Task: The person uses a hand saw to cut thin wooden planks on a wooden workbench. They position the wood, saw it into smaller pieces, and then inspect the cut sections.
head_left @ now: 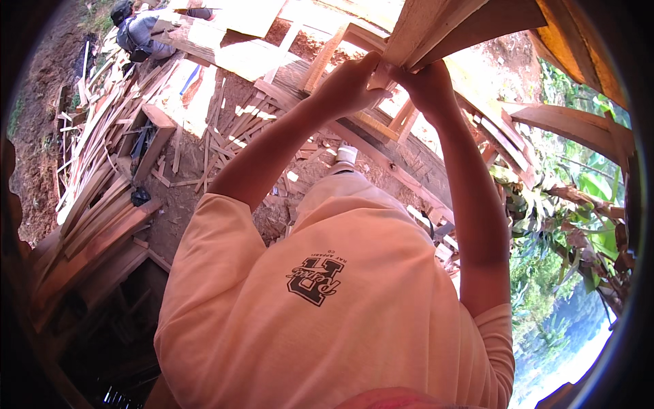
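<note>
Both my arms reach up and away from my body to a bundle of long wooden planks (436, 31) at the top of the view. My left hand (349, 87) is closed at the near end of the planks, on their left side. Against the right side of the same end, my right hand (428, 88) is closed too. The planks slant up and right from my hands, past the edge of the view. Below my hands lies a light wooden frame (375, 125) on a long board.
Offcuts and thin strips of wood (95, 157) are heaped at the left. Stacked boards (88, 255) lie at the lower left. Another person (139, 34) is bent over at the far left. A curved plank (569, 129) juts in at the right, before green plants (599, 187).
</note>
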Motion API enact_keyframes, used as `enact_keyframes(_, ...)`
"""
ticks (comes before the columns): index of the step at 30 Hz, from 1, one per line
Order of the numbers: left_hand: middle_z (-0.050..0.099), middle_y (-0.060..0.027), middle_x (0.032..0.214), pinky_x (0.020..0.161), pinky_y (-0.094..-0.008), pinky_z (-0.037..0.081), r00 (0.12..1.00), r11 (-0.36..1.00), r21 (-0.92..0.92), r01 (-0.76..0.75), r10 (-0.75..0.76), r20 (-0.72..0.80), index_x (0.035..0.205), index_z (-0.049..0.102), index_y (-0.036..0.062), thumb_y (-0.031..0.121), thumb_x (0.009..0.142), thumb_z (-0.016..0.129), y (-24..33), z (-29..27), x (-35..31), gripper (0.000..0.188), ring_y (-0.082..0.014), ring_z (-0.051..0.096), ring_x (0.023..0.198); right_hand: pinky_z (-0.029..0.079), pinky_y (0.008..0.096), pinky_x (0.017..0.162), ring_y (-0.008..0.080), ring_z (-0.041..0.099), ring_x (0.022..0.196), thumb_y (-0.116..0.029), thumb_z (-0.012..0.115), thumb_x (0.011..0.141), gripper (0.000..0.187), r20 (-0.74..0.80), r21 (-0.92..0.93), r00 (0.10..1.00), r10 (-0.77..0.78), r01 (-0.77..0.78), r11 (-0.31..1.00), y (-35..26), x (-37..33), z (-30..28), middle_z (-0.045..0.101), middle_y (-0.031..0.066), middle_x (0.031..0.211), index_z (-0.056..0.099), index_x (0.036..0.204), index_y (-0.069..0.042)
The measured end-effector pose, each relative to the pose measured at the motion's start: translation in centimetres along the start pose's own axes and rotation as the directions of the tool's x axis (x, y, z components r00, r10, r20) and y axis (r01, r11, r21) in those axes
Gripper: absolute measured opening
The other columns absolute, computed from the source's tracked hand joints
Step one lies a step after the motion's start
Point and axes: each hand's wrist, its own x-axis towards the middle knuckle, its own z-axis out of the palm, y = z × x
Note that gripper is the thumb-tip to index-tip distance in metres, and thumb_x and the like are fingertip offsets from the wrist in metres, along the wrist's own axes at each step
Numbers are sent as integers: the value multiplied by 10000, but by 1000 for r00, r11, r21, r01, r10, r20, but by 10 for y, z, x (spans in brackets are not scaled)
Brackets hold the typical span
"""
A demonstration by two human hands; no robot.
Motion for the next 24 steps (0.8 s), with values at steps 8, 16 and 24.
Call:
enact_keyframes(8,425,-327,1530,1197,-480,378,853,808,276,520,-508,-122,1494,348,-93,419,818,847,-179,26,-51,984,-429,375,1482,570,364,892,205,721,1016,-173,833,831,408,131,-57,990,57,-50,997,50,27,47,755,111,1098,705,1194,-36)
enact_keyframes(16,679,-284,1214,982,-452,560,736,702,262,662,-675,-53,1387,467,-81,328,881,750,-206,32,-18,710,-403,671,1172,556,363,836,216,717,945,-147,834,805,348,110,-126,993,39,-25,992,59,26,74,759,121,1026,734,1110,-12)
enact_keyframes(24,736,-253,1061,877,-447,603,773,649,484,587,-627,-97,1172,599,-44,216,933,669,-217,68,-16,360,-389,738,1018,577,343,901,192,722,1047,-81,811,850,333,-49,-97,991,127,-131,987,51,-9,21,759,113,1062,706,1149,21)
